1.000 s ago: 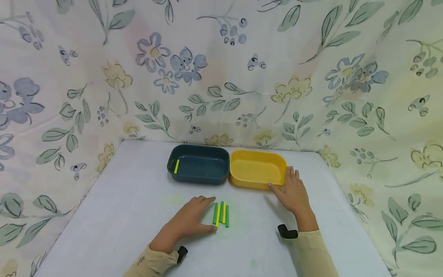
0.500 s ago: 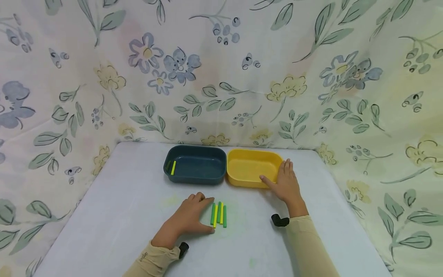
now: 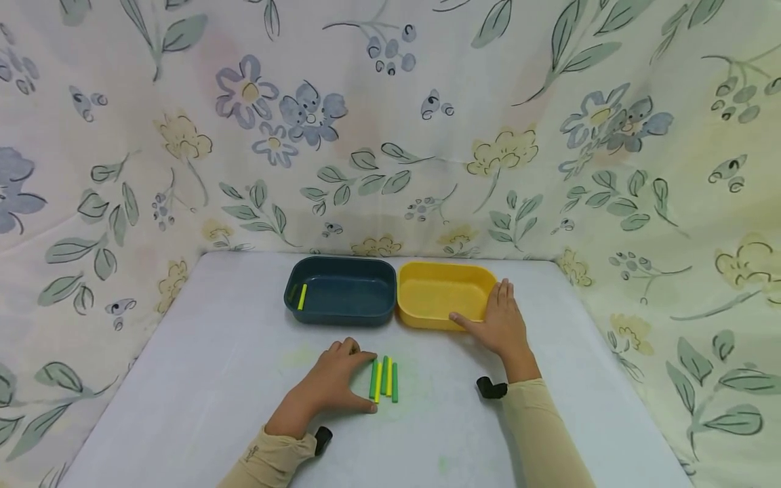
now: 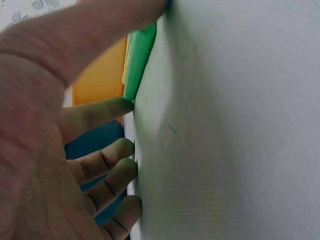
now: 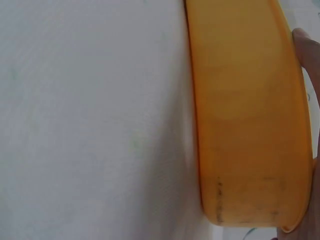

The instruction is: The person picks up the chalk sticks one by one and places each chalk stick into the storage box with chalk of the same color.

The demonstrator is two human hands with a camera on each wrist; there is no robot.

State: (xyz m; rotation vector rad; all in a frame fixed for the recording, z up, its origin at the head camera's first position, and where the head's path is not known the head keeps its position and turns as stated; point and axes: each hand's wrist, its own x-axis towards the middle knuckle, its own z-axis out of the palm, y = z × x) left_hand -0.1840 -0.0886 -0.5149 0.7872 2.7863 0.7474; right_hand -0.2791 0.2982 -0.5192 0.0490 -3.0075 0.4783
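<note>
Several short green and yellow sticks lie side by side on the white table, including a green stick (image 3: 394, 383) and a yellow stick (image 3: 389, 377). My left hand (image 3: 326, 379) lies at their left, thumb and index finger extended towards opposite ends of the nearest sticks. In the left wrist view, the index fingertip meets the end of a green stick (image 4: 140, 62); the thumb tip is cut off. My right hand (image 3: 505, 329) rests against the right end of a yellow container (image 3: 430, 321), straight fingers along its side and the thumb (image 5: 302, 40) over the front rim.
A dark blue container (image 3: 348, 317) stands left of the yellow one, with a yellow stick (image 3: 302, 297) and a darker green stick (image 3: 293, 293) at its left end. A floral cloth (image 3: 378, 135) hangs behind and beside the white table (image 3: 213, 352).
My right thumb has slid left along the yellow container's front rim. My left hand stays beside the sticks, its fingertips slightly closer to their ends. The whole head view has shifted a little.
</note>
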